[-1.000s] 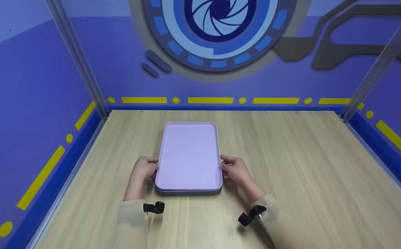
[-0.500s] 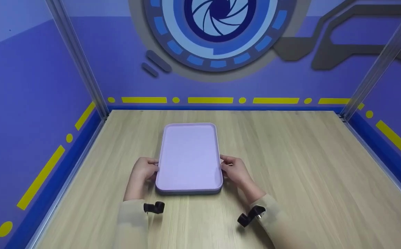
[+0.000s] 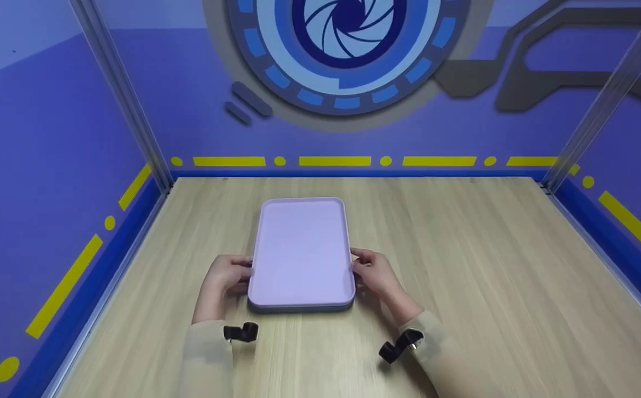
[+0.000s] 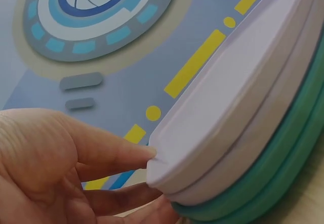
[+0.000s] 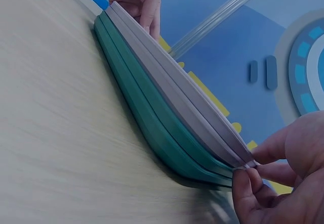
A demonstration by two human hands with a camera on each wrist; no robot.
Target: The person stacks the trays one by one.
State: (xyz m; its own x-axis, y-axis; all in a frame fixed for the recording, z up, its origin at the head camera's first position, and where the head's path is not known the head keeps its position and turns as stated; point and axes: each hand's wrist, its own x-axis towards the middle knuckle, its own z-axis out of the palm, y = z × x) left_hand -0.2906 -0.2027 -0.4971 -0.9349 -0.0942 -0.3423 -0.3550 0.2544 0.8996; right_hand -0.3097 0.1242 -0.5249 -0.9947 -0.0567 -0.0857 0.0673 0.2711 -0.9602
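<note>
A stack of shallow rectangular trays lies on the table (image 3: pixel 481 265). Its top lilac tray (image 3: pixel 302 254) faces up, bare inside, with another lilac tray (image 5: pixel 152 64) under it. Green trays (image 5: pixel 136 97) form the lower part of the stack. My left hand (image 3: pixel 226 273) is at the left long side, its thumb and fingers at the lilac rim in the left wrist view. On the opposite side my right hand (image 3: pixel 376 271) pinches the lilac edge between thumb and fingers. Fingertips of both hands are partly hidden by the rim in the head view.
Blue-purple panels (image 3: pixel 188 99) with yellow dashes stand around the table's back and sides. Metal posts (image 3: pixel 121 94) rise at its far corners. Black wrist mounts (image 3: pixel 241 331) sit on both sleeves.
The top lilac tray has come down slightly, closing the small gap at its near edge. My left hand has shifted a little left and its fingers are more spread; the right hand barely moves.
</note>
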